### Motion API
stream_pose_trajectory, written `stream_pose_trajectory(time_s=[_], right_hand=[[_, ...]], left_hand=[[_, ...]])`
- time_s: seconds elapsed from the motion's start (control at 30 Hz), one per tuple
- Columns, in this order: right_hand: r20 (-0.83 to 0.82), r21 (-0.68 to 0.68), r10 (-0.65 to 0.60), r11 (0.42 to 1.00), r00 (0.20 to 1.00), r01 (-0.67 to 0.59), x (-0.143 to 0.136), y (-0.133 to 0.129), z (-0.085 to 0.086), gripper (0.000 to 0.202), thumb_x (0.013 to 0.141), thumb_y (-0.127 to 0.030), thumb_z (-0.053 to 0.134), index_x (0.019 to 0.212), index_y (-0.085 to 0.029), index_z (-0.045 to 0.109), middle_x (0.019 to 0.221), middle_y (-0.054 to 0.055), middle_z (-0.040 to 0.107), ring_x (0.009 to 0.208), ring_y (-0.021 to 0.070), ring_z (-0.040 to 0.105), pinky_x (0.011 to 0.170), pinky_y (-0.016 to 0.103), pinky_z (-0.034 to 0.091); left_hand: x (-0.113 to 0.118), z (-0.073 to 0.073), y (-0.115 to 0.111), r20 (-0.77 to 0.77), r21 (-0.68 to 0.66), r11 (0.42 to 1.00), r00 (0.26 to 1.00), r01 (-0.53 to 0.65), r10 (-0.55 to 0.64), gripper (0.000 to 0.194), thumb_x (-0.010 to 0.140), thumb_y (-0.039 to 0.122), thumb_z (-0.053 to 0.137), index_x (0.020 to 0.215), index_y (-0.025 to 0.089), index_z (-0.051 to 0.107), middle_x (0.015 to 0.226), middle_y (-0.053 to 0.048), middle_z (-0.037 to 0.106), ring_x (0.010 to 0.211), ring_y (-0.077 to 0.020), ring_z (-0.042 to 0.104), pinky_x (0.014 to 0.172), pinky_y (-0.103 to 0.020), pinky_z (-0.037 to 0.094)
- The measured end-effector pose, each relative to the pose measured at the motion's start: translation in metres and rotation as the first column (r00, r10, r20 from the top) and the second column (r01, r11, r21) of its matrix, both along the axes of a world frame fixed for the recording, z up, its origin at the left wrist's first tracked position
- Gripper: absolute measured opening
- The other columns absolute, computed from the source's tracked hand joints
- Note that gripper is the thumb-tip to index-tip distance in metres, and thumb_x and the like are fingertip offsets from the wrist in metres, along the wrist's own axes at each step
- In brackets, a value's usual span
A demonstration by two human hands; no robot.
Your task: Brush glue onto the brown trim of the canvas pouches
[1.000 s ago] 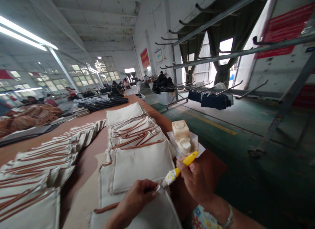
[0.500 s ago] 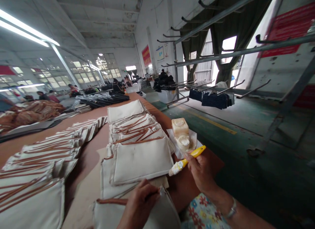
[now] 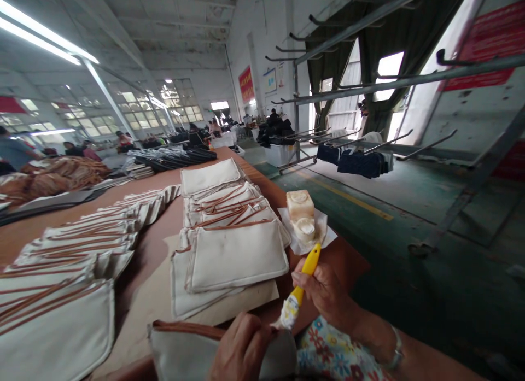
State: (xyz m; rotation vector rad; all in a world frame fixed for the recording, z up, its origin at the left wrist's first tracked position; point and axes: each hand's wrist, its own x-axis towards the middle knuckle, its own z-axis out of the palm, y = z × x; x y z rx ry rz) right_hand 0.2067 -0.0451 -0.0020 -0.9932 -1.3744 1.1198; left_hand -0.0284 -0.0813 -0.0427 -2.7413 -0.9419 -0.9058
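Note:
My right hand [image 3: 322,285] is closed around the yellow handle of a brush [image 3: 305,277]. White paste coats its bristles, which point down at the right end of a cream pouch [image 3: 184,351] with brown trim. That pouch lies at the near edge, and my left hand [image 3: 241,345] grips its top edge with curled fingers. Just beyond, more cream pouches [image 3: 240,255] are stacked with brown strips across them. A pale, paste-smeared container [image 3: 301,206] stands on white paper at the table's right side.
A long row of overlapping cream pouches [image 3: 74,250] covers the left of the brown table [image 3: 143,250]. Dark bundles [image 3: 176,159] lie farther back. A metal rack [image 3: 369,88] with prongs stands to the right over the green floor. Several people are in the background.
The brush has swung from near level beside the stack to steep, its bristles now down at the near pouch. My left hand and that pouch sit slightly lower in view.

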Motion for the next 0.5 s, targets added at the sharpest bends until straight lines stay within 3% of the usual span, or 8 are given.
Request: stream_pose_trajectory(time_s=[0.13,0.27,0.33,0.43,0.5], right_hand=[[-0.009,0.071,-0.115,0.991,0.993,0.116,0.002,0.002,0.000,0.037,0.094,-0.051,0.056,0.082,-0.017,0.060,0.064,-0.001,0.050,0.059,0.0168,0.047,0.057,0.026,0.038],[0.040,0.063,0.027,0.998,0.999,-0.029,-0.005,0.001,-0.005,0.035,0.096,-0.048,0.055,0.079,-0.017,0.058,0.062,-0.002,0.046,0.057,0.0151,0.045,0.054,0.025,0.037],[0.046,0.035,0.030,0.999,0.998,-0.032,-0.004,-0.002,-0.002,0.035,0.094,-0.048,0.056,0.079,-0.017,0.059,0.062,-0.003,0.045,0.056,0.0149,0.044,0.053,0.025,0.036],[0.028,0.023,-0.156,0.988,0.987,0.156,0.007,-0.009,0.001,0.038,0.090,-0.054,0.058,0.079,-0.018,0.060,0.059,-0.003,0.045,0.053,0.0155,0.043,0.050,0.026,0.037],[0.028,0.004,-0.291,0.957,0.956,0.291,0.019,-0.013,-0.004,0.039,0.086,-0.057,0.061,0.078,-0.019,0.061,0.055,-0.003,0.044,0.048,0.0157,0.042,0.046,0.026,0.037]], left_hand=[[0.005,0.004,0.002,-0.015,0.054,0.999,1.000,0.004,-0.003,0.010,0.095,0.013,0.054,0.097,0.018,0.062,0.077,-0.002,0.057,0.068,-0.0133,0.053,0.061,-0.023,0.043],[0.006,0.000,0.005,-0.030,0.071,0.997,1.000,-0.004,0.006,0.011,0.096,0.014,0.050,0.093,0.019,0.060,0.075,-0.002,0.057,0.067,-0.0131,0.054,0.059,-0.022,0.043],[0.002,-0.006,0.007,-0.018,0.038,0.999,0.999,-0.025,0.026,0.012,0.097,0.017,0.049,0.093,0.020,0.059,0.076,-0.001,0.057,0.067,-0.0127,0.056,0.060,-0.022,0.044],[-0.008,-0.017,0.009,0.011,-0.037,0.983,0.984,-0.177,0.178,0.013,0.100,0.030,0.047,0.099,0.021,0.057,0.080,-0.002,0.060,0.068,-0.0133,0.059,0.061,-0.023,0.046],[-0.019,-0.023,0.008,-0.018,-0.075,0.944,0.947,-0.323,0.322,0.025,0.099,0.043,0.045,0.101,0.020,0.055,0.082,-0.003,0.062,0.071,-0.0160,0.060,0.063,-0.027,0.048]])
